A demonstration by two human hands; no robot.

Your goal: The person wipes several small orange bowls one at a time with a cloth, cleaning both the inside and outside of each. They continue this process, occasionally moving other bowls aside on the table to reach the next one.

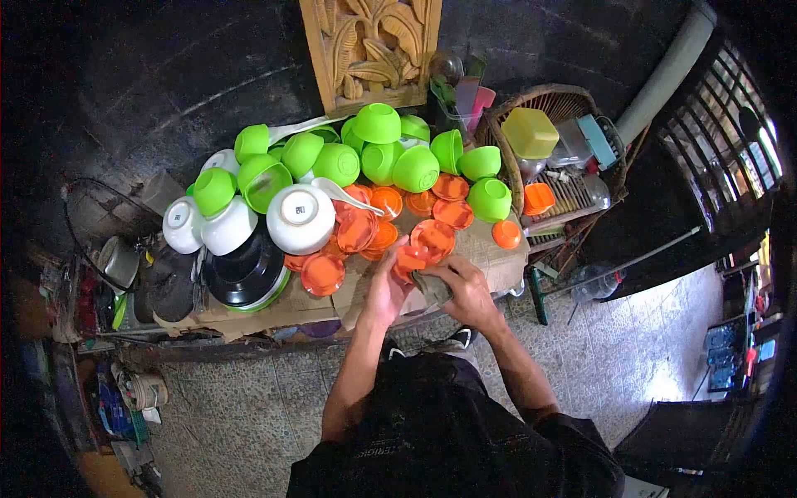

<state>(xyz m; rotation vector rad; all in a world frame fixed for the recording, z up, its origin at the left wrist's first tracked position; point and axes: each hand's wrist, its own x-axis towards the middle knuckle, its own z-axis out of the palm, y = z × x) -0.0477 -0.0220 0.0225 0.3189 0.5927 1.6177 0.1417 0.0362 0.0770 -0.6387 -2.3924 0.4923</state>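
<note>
In front of my body, my left hand (387, 287) grips a small orange dish (410, 259) by its edge. My right hand (470, 295) is closed on a greyish cloth (433, 288), which hangs below the dish and seems to touch it. Just beyond my hands lie several orange dishes (322, 274), some overlapping on cardboard (353, 303). Behind these, several green bowls (336, 164) are heaped, mostly upside down. A white bowl (300, 219) rests inverted left of the orange dishes, with a white spoon (349, 197) beside it.
A black round lid or pan (249, 270) sits at the table's left. On the right, a wicker rack (573, 195) holds a yellow container (530, 133) and other plastic tubs. A carved wooden panel (371, 54) leans at the back wall. Tiled floor (241, 407) lies below.
</note>
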